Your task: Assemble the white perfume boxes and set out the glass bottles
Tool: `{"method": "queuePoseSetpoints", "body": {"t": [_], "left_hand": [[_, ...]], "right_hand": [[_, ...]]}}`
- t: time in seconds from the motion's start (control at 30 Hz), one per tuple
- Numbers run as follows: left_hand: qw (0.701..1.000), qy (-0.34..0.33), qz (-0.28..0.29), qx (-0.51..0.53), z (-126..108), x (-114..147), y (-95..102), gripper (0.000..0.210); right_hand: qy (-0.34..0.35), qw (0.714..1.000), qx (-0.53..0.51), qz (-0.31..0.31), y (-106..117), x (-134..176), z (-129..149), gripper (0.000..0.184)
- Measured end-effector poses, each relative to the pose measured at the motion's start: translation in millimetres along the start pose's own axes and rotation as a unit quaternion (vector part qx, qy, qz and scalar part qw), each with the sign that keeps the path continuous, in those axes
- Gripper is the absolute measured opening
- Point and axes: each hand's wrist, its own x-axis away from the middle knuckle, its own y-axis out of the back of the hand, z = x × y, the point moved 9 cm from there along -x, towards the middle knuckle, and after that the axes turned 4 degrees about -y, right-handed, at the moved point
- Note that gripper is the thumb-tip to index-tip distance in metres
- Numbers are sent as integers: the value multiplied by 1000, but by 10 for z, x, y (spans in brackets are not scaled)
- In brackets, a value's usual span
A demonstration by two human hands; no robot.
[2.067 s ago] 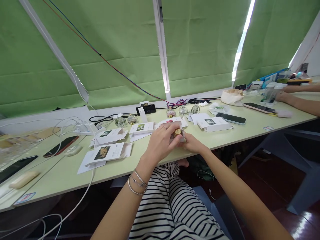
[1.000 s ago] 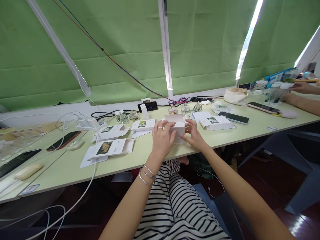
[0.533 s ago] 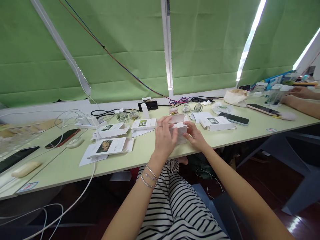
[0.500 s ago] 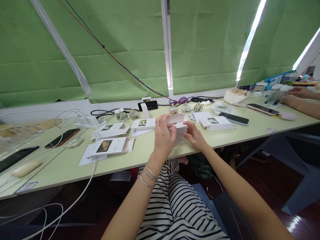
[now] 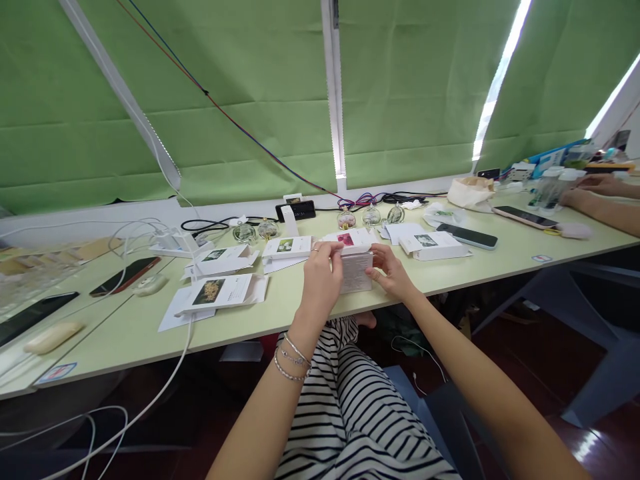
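Observation:
A small white carton (image 5: 357, 275) stands upright near the table's front edge, its side with fine print facing me. My left hand (image 5: 323, 279) grips its left side, with fingers at the top edge. On the right side, the bent thumb and fingers of my right hand (image 5: 391, 272) hold its upper corner. Just behind it shows a white box panel with a pink flower picture (image 5: 346, 239); I cannot tell whether it joins the carton. Flat white boxes with pictures lie around: one with a yellowish picture (image 5: 220, 293), one with green (image 5: 287, 247), and one at right (image 5: 434, 245).
Several round glass bottles (image 5: 371, 216) line the back of the table. A phone with a lit clock (image 5: 296, 211) leans behind them. To the right are a phone (image 5: 467, 236), a cloth pouch (image 5: 471, 193) and another person's arms (image 5: 605, 203). A white cable (image 5: 187, 340) hangs across the left.
The raised flap at the carton's top is no longer standing up, and the pink flower picture now shows. My left hand has moved slightly left and down; my right hand stays at the corner.

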Motion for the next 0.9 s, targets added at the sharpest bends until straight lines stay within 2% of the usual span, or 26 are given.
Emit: {"method": "queuePoseSetpoints", "body": {"t": [0.2, 0.43, 0.63, 0.77, 0.9], "left_hand": [[999, -10, -1, -43, -59, 22, 13, 21], [999, -20, 11, -44, -65, 57, 25, 20], [998, -34, 2, -50, -83, 91, 9, 20], [997, -39, 11, -71, -134, 119, -23, 18], [991, -25, 29, -129, -155, 198, -63, 26]], "right_hand": [[3, 1000, 22, -1, -7, 21, 5, 42], [30, 999, 40, -9, -17, 43, 49, 40], [43, 996, 76, -9, -22, 59, 89, 48], [35, 994, 102, -10, -19, 61, 110, 43], [39, 994, 100, -15, -12, 62, 127, 40]]}}
